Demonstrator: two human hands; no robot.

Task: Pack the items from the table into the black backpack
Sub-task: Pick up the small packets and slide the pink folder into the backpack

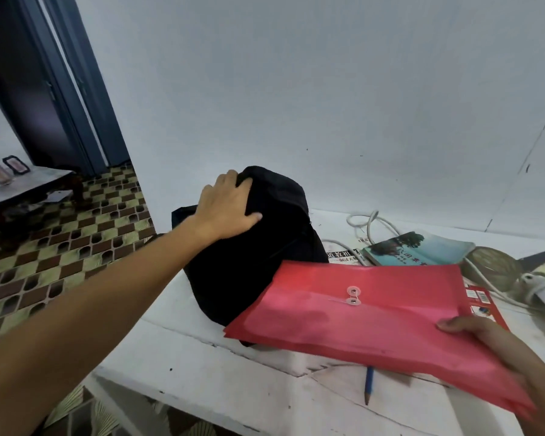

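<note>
So the black backpack is standing upright on the white table, over at the left end near the wall. The person's left hand is up on top of it, fingers curled over and gripping the dark fabric at the crown, thumb lying along the front face of the bag.

The right hand is down in the lower right corner holding a red string-tie envelope by its right end, thumb on top and the rest of the fingers underneath, so it's pinched between them. The envelope is lifted off the tabletop and tilted, with its far left corner overlapping the lower front of the backpack; can't tell if it's actually touching the bag there. The little white string-and-button closure sits roughly in the middle of it.

Under the envelope's near edge a blue pencil lies on the table, tip pointing toward the person. Behind the envelope there's a teal book with a landscape cover, resting on some printed paper, with a white cable looped beside it. A red booklet peeks out from behind the envelope's right end. Further right there's a round metallic thing and a dark flat object, too blurry to name
</note>
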